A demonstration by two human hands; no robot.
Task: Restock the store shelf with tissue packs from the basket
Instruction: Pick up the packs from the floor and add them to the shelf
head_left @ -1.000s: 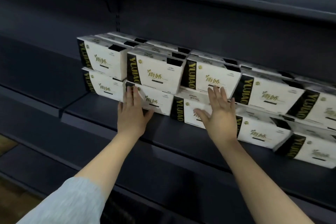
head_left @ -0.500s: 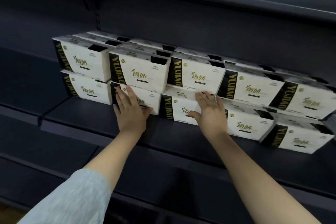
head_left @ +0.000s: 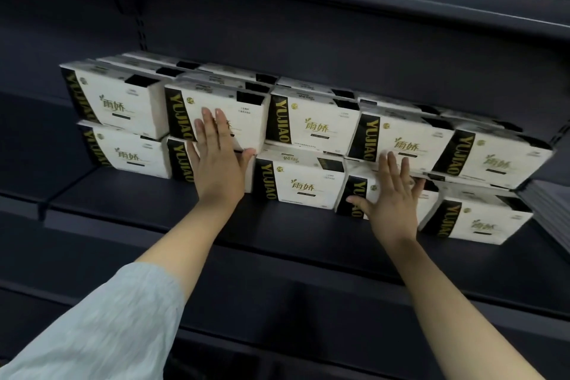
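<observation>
— Tissue packs (head_left: 311, 129) sit two rows high on the shelf (head_left: 277, 228). What changed?
— Left hand (head_left: 217, 163) slid up and right hand (head_left: 391, 197) slid over. Both lie flat, fingers straight, pushing packs back.
— So what now?
— I think it's just tidying. No basket shows.

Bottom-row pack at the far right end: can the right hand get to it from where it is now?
Probably yes. The right hand presses flat on the neighbouring pack, and the far-right bottom pack sits beside it with its front face uncovered and open shelf before it.
</observation>
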